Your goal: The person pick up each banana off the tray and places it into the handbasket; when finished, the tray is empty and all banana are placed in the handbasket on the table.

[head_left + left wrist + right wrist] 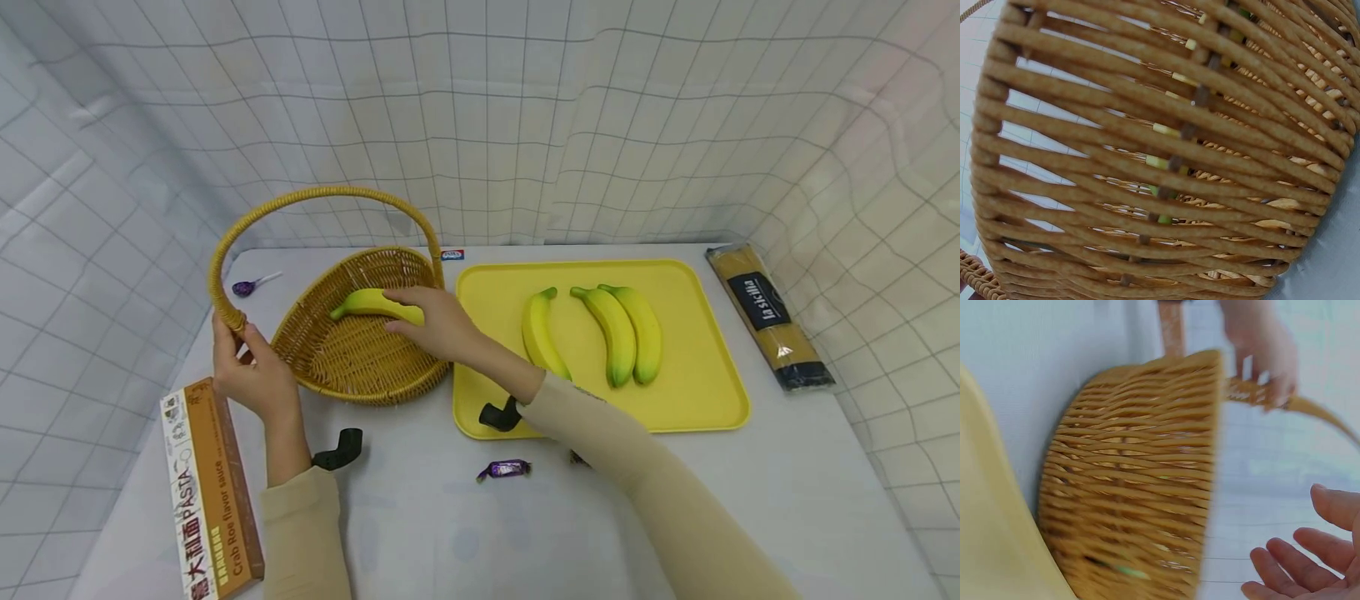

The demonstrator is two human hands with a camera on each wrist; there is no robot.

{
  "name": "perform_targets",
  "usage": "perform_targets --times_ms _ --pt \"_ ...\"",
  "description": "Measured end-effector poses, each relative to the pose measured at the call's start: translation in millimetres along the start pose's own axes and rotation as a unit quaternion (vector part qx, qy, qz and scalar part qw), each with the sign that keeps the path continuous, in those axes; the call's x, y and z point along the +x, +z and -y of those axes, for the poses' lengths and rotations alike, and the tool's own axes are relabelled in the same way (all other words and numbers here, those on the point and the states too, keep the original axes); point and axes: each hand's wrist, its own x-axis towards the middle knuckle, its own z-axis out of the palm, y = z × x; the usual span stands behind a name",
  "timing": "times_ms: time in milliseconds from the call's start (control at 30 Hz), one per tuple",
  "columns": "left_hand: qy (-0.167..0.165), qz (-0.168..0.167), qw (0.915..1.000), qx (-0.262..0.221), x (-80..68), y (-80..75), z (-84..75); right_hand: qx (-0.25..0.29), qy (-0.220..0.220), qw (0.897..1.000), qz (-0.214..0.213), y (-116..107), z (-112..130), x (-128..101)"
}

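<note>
My left hand [258,375] grips the handle [322,192] of a wicker basket [360,358] near its left base. The basket tilts a little, and its weave fills the left wrist view. A yellow banana [366,302] with a green tip lies in the basket. Over its right end is my right hand [438,321], fingers spread. From the right wrist view, the right hand [1310,562] is above the rim with loosely extended fingers and nothing in them. Three more bananas [617,337] rest on a yellow tray [697,392] to the right.
A pasta box [213,492] lies at the left, and a spaghetti packet [768,317] at the right. A purple lollipop [246,287] is behind the basket's left side. One purple wrapped candy [506,469] sits in front of the tray. A small red-and-blue packet [452,255] lies behind the basket.
</note>
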Motion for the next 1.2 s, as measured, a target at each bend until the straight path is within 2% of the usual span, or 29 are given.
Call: perform_targets --times_ms 167,333,533,700,767,967,1200 --pt "0.011 0.000 0.9999 -0.005 -0.7 0.5 2.2 0.017 -0.042 0.999 -0.017 -29.5 2.1 -41.0" --pt "0.001 -0.001 1.0000 -0.005 -2.0 1.0 1.4 0.028 -0.048 0.997 -0.054 -55.5 -14.7 -80.5" --pt "-0.008 -0.008 0.9999 0.008 -0.8 3.1 0.7 0.032 -0.011 0.991 -0.126 -82.8 -42.8 -123.2" --pt "-0.011 -0.012 0.9998 0.013 -2.0 3.4 -4.3 0.066 0.032 0.983 -0.171 -106.5 -63.1 -151.5" --pt "-0.013 -0.014 0.9998 0.010 -3.4 3.0 -9.9 0.069 0.044 0.979 -0.188 -115.9 -70.5 -160.3" --pt "-0.017 -0.015 0.9997 -0.001 -9.0 -1.2 -29.4 0.031 0.069 0.963 -0.257 -138.5 -100.6 -180.3" --pt "-0.011 -0.013 0.9999 0.001 -8.5 -0.3 -23.7 0.015 0.120 0.943 -0.310 -149.1 -138.1 -198.3"
